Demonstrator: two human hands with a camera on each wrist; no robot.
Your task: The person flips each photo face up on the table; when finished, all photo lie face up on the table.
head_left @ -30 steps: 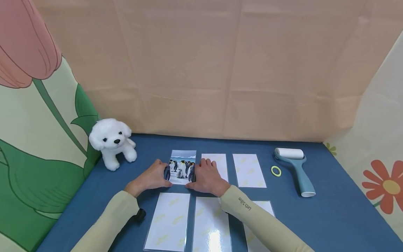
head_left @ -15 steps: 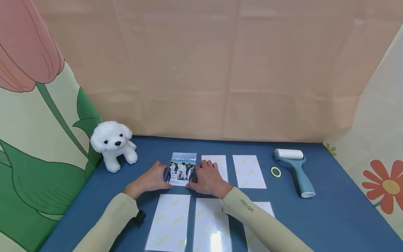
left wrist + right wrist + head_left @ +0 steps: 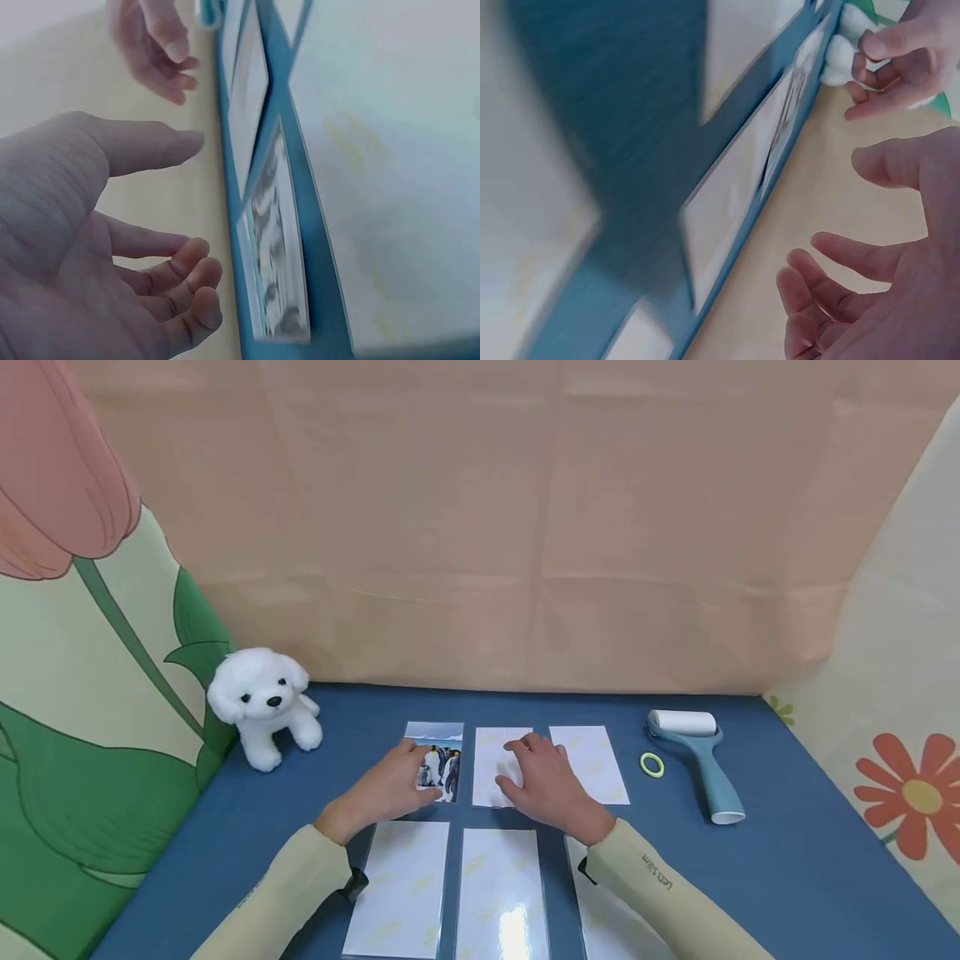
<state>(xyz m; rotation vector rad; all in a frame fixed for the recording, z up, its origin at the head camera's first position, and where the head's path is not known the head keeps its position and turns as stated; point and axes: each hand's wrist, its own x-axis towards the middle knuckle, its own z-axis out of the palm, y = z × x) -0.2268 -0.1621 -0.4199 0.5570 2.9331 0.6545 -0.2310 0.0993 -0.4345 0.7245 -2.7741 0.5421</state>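
A penguin photo card (image 3: 442, 768) lies face up at the left of the back row. My left hand (image 3: 386, 785) hovers over its left part, thumb and fingers apart, hiding some of the picture. In the left wrist view that hand (image 3: 112, 232) holds nothing. My right hand (image 3: 551, 781) is raised over the white back-row cards, between the middle card (image 3: 491, 768) and the right card (image 3: 600, 768). The right wrist view shows its thumb and loosely bent fingers (image 3: 840, 277) spread around nothing.
In the front row lie a left white card (image 3: 401, 885), a middle one (image 3: 498, 877) with glare, and a right one (image 3: 611, 910) partly under the right forearm. A lint roller (image 3: 705, 760) and a yellow ring (image 3: 652, 765) lie right; a white plush dog (image 3: 262, 702) sits left.
Both hands have let go of the penguin photo card's sides and lifted. They have moved right, the right hand farther, over the white cards. The card stays in place.
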